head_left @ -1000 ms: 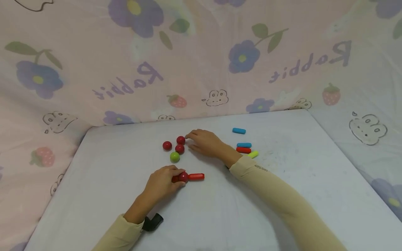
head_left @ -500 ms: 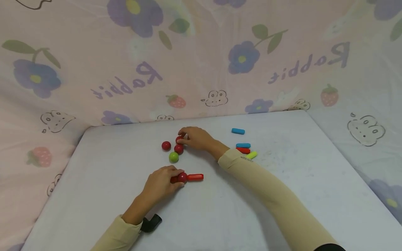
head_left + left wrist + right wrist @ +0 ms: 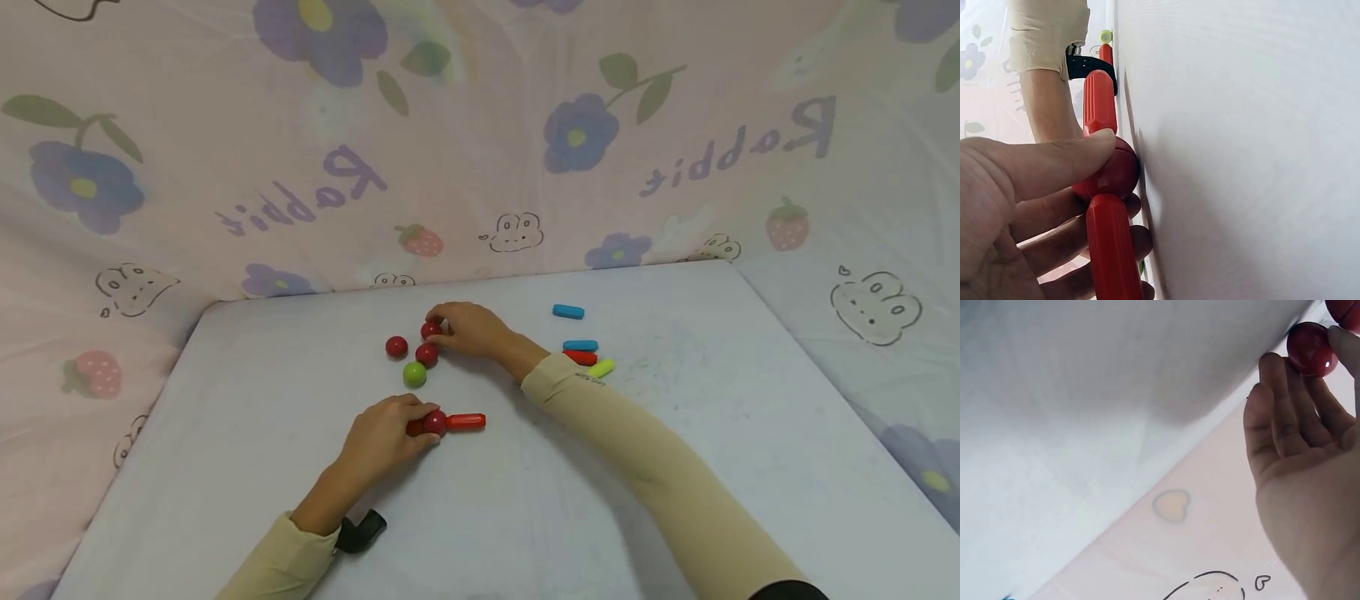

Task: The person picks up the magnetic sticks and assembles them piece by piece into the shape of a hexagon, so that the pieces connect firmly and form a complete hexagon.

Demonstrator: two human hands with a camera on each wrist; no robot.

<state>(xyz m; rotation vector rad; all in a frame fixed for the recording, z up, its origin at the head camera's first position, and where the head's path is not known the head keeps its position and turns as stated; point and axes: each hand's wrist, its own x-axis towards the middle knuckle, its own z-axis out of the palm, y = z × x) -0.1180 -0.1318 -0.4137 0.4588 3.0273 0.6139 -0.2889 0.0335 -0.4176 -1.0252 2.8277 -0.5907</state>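
My left hand (image 3: pixel 382 432) pinches a red ball (image 3: pixel 1110 178) between thumb and fingers, low over the white table. Two ridged red plastic sticks are joined to that ball on opposite sides: one stick (image 3: pixel 467 422) points right, while the other (image 3: pixel 1113 250) runs back under the palm. Farther off, my right hand (image 3: pixel 476 331) has thumb and fingertips around another red ball (image 3: pixel 1311 350). Close to it sit a second red ball (image 3: pixel 427 355), a third red ball (image 3: pixel 397 347) and a green ball (image 3: pixel 415 374).
On the right side lie a blue stick (image 3: pixel 568 312), another blue stick (image 3: pixel 581 346), a red stick (image 3: pixel 581 358) and a yellow-green stick (image 3: pixel 602 368), partly behind the right sleeve. A printed cloth (image 3: pixel 465 158) rises behind the table (image 3: pixel 675 333).
My right hand has moved left onto the farthest red ball and its fingers have closed around it. The left hand keeps its hold on the red ball with sticks.
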